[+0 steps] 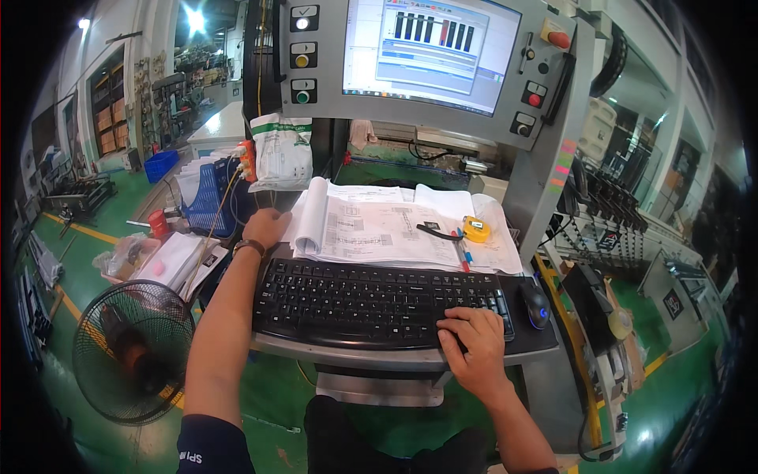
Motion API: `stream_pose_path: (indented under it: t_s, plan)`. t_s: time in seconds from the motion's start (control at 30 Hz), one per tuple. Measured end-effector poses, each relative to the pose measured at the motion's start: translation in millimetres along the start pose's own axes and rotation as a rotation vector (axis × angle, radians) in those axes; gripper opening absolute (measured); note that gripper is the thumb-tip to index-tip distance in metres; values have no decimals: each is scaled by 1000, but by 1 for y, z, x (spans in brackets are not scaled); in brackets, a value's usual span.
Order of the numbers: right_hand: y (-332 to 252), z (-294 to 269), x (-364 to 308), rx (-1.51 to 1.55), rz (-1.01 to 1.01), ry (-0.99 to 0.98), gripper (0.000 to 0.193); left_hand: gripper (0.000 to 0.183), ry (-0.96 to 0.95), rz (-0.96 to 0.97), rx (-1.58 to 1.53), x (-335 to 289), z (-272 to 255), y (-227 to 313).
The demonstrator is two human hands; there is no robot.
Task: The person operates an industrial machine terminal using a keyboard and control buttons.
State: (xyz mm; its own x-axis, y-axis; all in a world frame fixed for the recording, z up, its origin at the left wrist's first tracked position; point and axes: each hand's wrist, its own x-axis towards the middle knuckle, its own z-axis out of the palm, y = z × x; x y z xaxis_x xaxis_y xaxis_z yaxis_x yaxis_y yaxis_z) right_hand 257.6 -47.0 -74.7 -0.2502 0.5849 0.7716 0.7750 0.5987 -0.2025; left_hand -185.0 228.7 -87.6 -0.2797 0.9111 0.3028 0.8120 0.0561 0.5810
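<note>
My right hand (476, 344) rests on the number pad at the right end of a black keyboard (339, 304). Its fingers are bent, a little apart, and hold nothing. Beyond the keyboard lies a stack of printed drawings (387, 229), its left pages rolled back into a curl. Beside that curl, my left hand (267, 227) rests at the desk's left edge, with a dark band round the wrist. Its fingers look loosely bent and seem to hold nothing. A yellow tape measure (475, 229) and several pens (463, 251) lie on the drawings.
Above the desk hangs a control panel (316, 59) with buttons and a lit screen (430, 51). A black mouse (534, 304) sits right of the keyboard. At left stand a caged fan (134, 351), a blue file rack (209, 197) and a white bag (282, 150).
</note>
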Motion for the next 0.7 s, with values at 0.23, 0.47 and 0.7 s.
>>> stream_pose_path:
  t_s: [0.23,0.47,0.7]
  plan:
    - [-1,0,-1,5,-4,12,13,58,-12,12,17,-1,-1,1]
    - [-1,0,-2,31,9,23,11,57,-24,8,21,-2,-5,4]
    - [1,-2,-1,29,-25,8,11,57,-20,-4,13,-1,-4,3]
